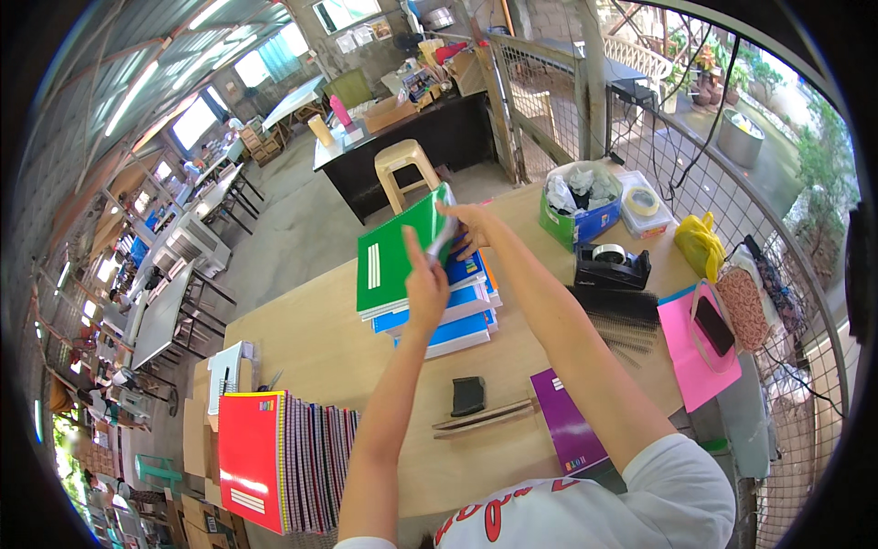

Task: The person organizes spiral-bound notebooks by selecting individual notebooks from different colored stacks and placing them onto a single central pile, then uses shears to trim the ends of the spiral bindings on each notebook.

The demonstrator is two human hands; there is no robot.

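A green notebook (pixel 395 258) lies on top of a stack of notebooks with blue covers (pixel 465 309) and white page edges. At its far right edge my right hand (pixel 468 225) is closed, fingers curled over the lifted, bent edge. Near the same edge, closer to me, my left hand (pixel 427 285) points its index finger along the green cover. Its other fingers bend at the notebook's edge and are partly hidden. A dark block (pixel 468 396) and a narrow wooden strip (pixel 485 419) lie on the table nearer to me.
On the table (pixel 302 320), a row of spiral notebooks with a red cover (pixel 249 448) stands front left. A purple notebook (pixel 569 423) lies near my right arm. To the right are a tape dispenser (pixel 615 265), a green-blue box (pixel 574 220), a pink folder (pixel 681 352) and a phone (pixel 713 328).
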